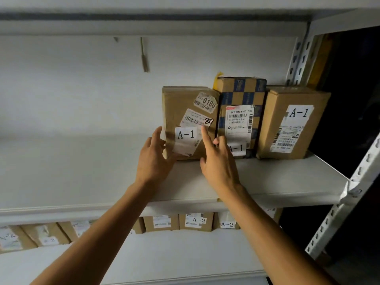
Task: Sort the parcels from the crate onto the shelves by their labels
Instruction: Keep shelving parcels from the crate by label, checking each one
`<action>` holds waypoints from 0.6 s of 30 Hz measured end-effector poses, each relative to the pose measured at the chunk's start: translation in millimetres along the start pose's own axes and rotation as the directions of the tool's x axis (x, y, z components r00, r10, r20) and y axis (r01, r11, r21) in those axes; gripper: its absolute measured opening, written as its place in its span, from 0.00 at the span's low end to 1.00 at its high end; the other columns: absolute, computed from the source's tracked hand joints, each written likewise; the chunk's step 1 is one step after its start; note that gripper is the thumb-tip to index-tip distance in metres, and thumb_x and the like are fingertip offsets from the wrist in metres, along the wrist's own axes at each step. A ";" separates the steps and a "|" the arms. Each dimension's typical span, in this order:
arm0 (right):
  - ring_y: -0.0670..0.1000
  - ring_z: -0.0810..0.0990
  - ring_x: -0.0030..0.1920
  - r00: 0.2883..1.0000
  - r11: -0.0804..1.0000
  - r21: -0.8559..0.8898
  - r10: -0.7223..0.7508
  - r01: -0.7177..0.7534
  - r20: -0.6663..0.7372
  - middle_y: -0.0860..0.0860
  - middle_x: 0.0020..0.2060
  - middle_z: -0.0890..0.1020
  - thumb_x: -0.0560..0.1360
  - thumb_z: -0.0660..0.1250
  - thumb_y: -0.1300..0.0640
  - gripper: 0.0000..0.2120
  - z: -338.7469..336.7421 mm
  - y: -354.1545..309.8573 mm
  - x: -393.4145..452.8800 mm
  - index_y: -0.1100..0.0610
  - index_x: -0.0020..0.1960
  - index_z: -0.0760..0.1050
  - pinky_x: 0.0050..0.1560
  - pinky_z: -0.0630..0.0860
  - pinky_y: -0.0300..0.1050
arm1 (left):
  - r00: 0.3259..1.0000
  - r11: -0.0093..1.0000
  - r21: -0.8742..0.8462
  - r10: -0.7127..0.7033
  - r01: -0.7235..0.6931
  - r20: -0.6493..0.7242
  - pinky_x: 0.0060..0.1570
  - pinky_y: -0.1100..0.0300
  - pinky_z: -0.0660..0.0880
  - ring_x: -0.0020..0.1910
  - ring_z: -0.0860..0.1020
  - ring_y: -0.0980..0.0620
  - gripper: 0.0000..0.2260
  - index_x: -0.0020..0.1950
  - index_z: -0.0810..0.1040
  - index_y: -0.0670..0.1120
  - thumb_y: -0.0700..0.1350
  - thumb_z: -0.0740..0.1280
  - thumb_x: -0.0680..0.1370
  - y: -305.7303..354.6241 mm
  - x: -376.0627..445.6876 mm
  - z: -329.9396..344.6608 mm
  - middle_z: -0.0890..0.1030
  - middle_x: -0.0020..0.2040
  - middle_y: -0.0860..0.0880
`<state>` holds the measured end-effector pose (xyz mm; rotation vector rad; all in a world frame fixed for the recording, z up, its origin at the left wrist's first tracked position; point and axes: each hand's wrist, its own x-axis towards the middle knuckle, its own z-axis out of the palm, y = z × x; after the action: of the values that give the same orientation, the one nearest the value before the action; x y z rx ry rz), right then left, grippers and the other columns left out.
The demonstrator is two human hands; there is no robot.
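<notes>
While both bare arms reach up toward the white metal upper shelf [287, 182], three parcels stand upright on it in a row, pushed toward the right end near the perforated white upright post [298, 58]. Leftmost is a brown cardboard parcel with a white "A-1" label [185, 112], also carrying a barcode sticker with "80" handwritten and a torn sticker above. Touching its right side is a taller brown-and-blue checkered cardboard box [240, 93] with a white shipping label and an "A-1" tag low on its front, partly hidden by the right hand. Just beside that stands a plain brown cardboard box with a large "A-1" label [292, 124].

Left hand [153, 159]: grip released, fingers spread, palm at the lower left edge of the leftmost parcel, fingertips touching or nearly touching its front; cannot tell exact contact. Right hand [218, 159]: grip also released, index finger extended and pointing up at the front face near the seam between the leftmost parcel and the checkered box, other fingers loosely curled. Neither hand is grasping anything.

Below, a white lower shelf [185, 249] holds a row of brown cardboard parcels marked "A-2" [195, 222], more of them blurred at far left. White wall behind the upper shelf; dark gap to the right of the rack.
</notes>
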<state>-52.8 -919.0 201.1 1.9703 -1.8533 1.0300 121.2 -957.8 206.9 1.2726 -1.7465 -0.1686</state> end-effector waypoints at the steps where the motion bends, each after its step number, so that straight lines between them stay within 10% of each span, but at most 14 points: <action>1: 0.53 0.77 0.53 1.000 1.000 0.002 0.008 -0.008 0.025 0.59 0.64 0.70 0.74 0.72 0.62 0.44 0.4 0.7 0.3 0.48 0.81 0.50 0.48 0.72 0.38 | 1.000 1.000 0.008 0.024 -0.024 0.003 0.54 0.48 0.79 0.54 0.80 0.44 0.38 0.78 0.60 0.47 0.47 0.75 0.73 1.7 -2.4 -0.4 0.80 0.59 0.43; 9: 0.56 0.73 0.63 0.995 0.998 0.057 0.001 -0.007 0.099 0.57 0.66 0.69 0.75 0.70 0.63 0.44 -5.1 4.2 -1.6 0.48 0.81 0.48 0.55 0.74 0.44 | 0.945 0.919 0.228 0.327 -0.322 0.015 0.52 0.47 0.80 0.55 0.77 0.39 0.26 0.68 0.73 0.41 0.37 0.73 0.71 14.5 -16.8 -4.5 0.74 0.60 0.39; 18: 0.58 0.71 0.66 0.981 0.998 0.055 -0.027 0.016 0.194 0.56 0.67 0.69 0.75 0.70 0.59 0.38 -8.8 0.0 -0.8 0.51 0.80 0.56 0.58 0.74 0.49 | 0.966 0.927 0.275 0.230 -0.256 0.122 0.58 0.48 0.77 0.61 0.75 0.39 0.24 0.68 0.74 0.38 0.36 0.70 0.71 12.4 -17.3 -7.0 0.75 0.65 0.39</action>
<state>-55.6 -913.0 207.0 2.1875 -1.9156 0.9174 118.4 -935.5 207.7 1.2523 -2.0437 0.1851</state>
